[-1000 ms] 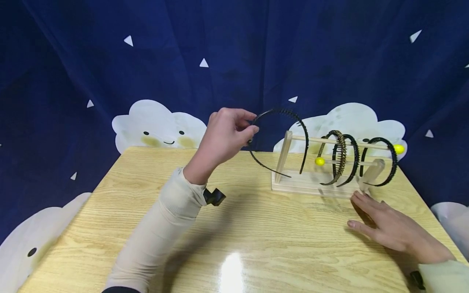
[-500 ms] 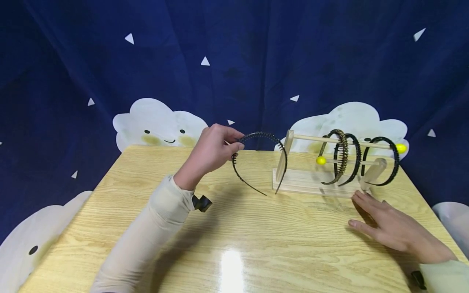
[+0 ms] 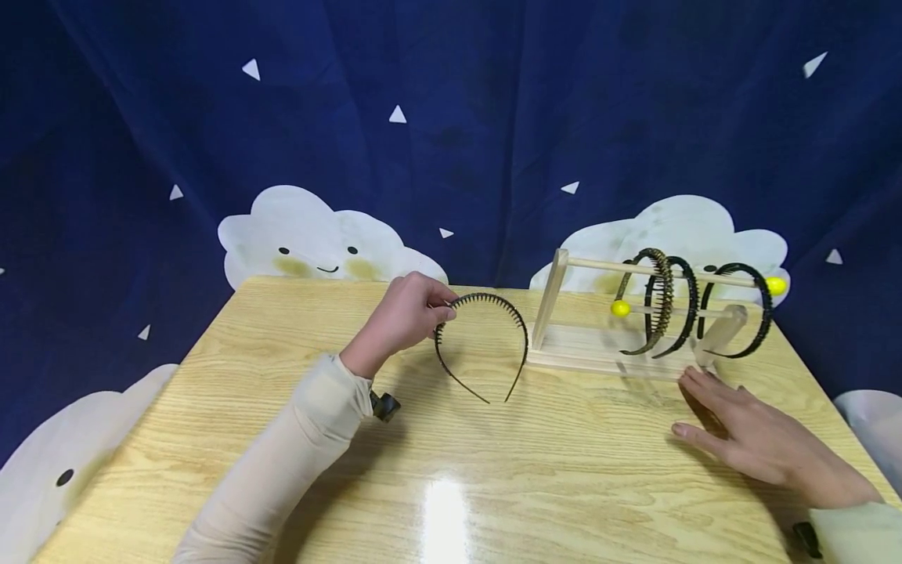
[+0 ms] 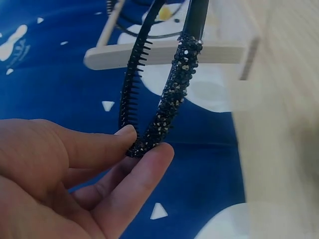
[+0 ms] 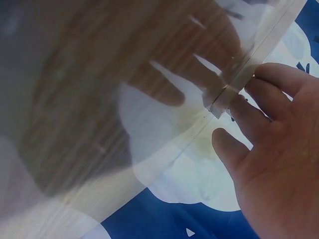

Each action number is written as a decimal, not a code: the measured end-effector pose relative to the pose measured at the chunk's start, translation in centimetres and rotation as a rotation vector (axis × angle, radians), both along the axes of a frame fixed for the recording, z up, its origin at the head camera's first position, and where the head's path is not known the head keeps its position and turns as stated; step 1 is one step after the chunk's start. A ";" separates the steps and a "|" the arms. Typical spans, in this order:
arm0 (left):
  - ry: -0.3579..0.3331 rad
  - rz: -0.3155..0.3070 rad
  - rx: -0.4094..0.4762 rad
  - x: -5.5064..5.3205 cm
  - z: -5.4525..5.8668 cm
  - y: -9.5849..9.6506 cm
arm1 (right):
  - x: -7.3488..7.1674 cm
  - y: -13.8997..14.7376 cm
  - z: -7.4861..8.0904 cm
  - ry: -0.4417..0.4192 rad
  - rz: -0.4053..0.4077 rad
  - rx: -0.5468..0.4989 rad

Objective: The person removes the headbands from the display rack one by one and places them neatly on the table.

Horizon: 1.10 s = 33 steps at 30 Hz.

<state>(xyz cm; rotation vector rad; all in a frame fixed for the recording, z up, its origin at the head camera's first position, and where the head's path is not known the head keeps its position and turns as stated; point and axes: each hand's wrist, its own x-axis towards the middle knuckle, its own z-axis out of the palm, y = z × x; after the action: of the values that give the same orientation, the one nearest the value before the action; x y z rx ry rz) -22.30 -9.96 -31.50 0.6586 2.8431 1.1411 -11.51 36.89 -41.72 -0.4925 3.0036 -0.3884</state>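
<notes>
My left hand [image 3: 409,317] pinches a black toothed headband [image 3: 523,329] by its left side, thumb against fingers. Its two tips point down toward the tabletop, left of a wooden rack. In the left wrist view the headband [image 4: 172,94] shows dark sparkling beads along its outer face and small teeth inside. My right hand [image 3: 754,435] lies with fingers extended, fingertips at the front right corner of the rack's base [image 3: 585,352]. On the rack's rods hang a brown-gold headband [image 3: 662,294], a black headband [image 3: 690,305] and another black headband [image 3: 764,313] farther right.
The rack's rods end in yellow knobs, one at the right [image 3: 776,286] and one at the left [image 3: 620,309]. The rack stands at the back right of the wooden table [image 3: 282,407]. A dark blue curtain [image 3: 451,141] with white clouds hangs behind.
My left hand has brought the headband left and down, away from the rack's left end and closer to the tabletop. The right hand stays at the base.
</notes>
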 end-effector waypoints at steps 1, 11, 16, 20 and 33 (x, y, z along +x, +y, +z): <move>-0.013 0.001 -0.004 -0.1 -0.3 0.0 | 0.0 0.0 0.0 0.000 -0.001 0.000; -0.117 0.019 -0.037 -0.4 -2.0 0.0 | 0.0 0.1 -0.1 0.003 -0.002 -0.003; -0.170 0.038 -0.036 -0.7 -3.0 0.1 | 0.1 0.2 -0.1 0.002 -0.001 -0.004; -0.148 0.021 -0.073 -1.0 -3.9 0.2 | 0.0 0.2 -0.2 -0.001 -0.003 0.003; -0.129 -0.005 -0.123 -1.1 -5.4 0.5 | 0.0 0.2 -0.3 -0.008 -0.006 -0.001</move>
<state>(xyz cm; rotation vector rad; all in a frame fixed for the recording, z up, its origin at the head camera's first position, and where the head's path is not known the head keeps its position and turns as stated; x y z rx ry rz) -23.36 -9.48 -36.91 0.5635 2.7732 0.9612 -11.54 37.13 -42.01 -0.4809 2.9985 -0.3907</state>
